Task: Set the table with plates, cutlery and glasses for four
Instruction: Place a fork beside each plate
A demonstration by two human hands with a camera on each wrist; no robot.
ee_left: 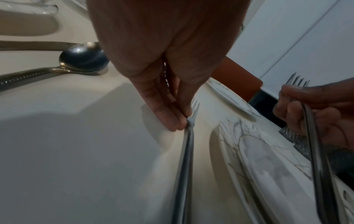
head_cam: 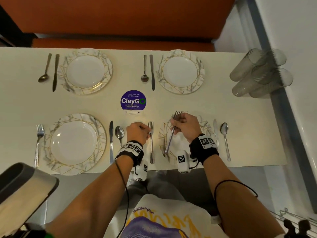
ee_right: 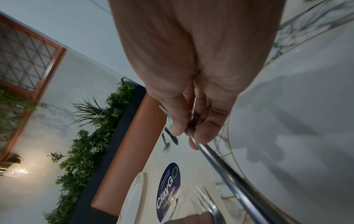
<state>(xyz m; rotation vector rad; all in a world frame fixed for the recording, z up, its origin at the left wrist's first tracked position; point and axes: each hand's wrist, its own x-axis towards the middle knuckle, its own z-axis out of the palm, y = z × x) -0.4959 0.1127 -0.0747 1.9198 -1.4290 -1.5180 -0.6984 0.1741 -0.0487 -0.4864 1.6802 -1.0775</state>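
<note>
Four marble-patterned plates sit on the cream table [head_cam: 248, 134]. My left hand [head_cam: 148, 133] [ee_left: 182, 122] pinches the neck of a fork [head_cam: 151, 148] [ee_left: 188, 151] [ee_right: 206, 203] that lies flat just left of the near right plate [head_cam: 162, 134] [ee_left: 268, 159]. Above that plate, my right hand [head_cam: 175, 125] [ee_right: 189, 133] grips a second fork [head_cam: 170, 140] [ee_left: 314, 136] [ee_right: 229, 174], tines pointing away from me. Whether another fork lies against it I cannot tell. Several grey glasses [head_cam: 260, 73] are clustered at the far right corner.
The near left plate [head_cam: 73, 143] has a fork, a knife and a spoon [head_cam: 119, 133] beside it. Each far plate has a spoon and a knife on its left. A purple round sticker [head_cam: 133, 102] marks the table's middle. An orange bench [head_cam: 120, 23] runs behind.
</note>
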